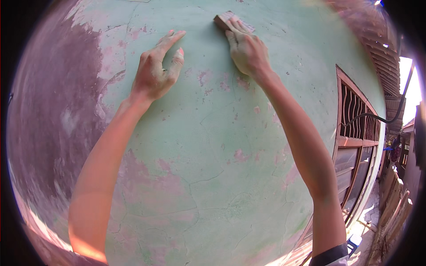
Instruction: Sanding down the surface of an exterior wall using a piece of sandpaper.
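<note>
A pale green wall [222,119] fills most of the view, with hairline cracks and pinkish patches where the paint is worn off. My right hand [250,51] is high on the wall, its fingers laid over a sanding block [223,20] with a brown edge and a pale, marked back. The block's working face is against the wall and hidden. To its left, my left hand [155,71] is raised at the wall, fingers stretched and thumb apart, holding nothing. Whether its fingertips touch the wall I cannot tell.
A dark purplish bare area [57,111] covers the wall's left side. At the right is a window [357,113] with a reddish frame and wavy bars. A black cable [392,120] hangs past it, below roof tiles [384,57]. Wooden boards [395,204] lean farther right.
</note>
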Demonstrator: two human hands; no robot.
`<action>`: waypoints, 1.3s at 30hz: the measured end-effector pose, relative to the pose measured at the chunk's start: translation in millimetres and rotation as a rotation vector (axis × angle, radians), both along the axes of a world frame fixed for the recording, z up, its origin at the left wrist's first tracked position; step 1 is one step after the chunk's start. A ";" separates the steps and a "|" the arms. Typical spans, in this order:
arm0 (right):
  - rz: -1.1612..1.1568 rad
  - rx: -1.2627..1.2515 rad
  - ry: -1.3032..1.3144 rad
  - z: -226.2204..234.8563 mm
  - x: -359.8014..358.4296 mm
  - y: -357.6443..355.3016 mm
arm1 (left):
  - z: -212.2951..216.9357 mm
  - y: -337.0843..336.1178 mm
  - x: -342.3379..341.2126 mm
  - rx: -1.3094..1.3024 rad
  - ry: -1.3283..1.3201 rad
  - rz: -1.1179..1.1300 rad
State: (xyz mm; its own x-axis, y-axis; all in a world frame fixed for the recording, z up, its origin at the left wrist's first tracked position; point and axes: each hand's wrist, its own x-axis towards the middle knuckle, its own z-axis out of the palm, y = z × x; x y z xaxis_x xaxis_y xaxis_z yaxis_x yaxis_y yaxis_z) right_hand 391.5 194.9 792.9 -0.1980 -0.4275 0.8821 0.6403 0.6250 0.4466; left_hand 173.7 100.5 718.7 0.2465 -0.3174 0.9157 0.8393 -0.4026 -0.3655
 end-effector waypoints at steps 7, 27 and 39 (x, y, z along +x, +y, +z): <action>-0.039 -0.338 0.610 58.3 90.3 31.9 | -1.7 18.8 26.4 0.008 0.075 -0.154; -0.062 -0.284 0.547 37.2 23.4 7.4 | 1.8 3.3 13.4 -0.164 -0.107 -0.621; -0.093 -0.420 0.603 -12.1 189.1 50.7 | 1.5 7.4 12.6 -0.152 -0.099 -0.604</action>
State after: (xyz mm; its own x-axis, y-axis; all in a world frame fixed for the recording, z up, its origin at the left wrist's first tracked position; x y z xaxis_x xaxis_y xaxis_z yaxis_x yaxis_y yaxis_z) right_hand 580.7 245.5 780.8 0.3540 -0.0355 0.9346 0.7577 0.5967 -0.2643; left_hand 186.3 107.9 720.2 -0.0242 -0.2390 0.9707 0.4747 -0.8573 -0.1993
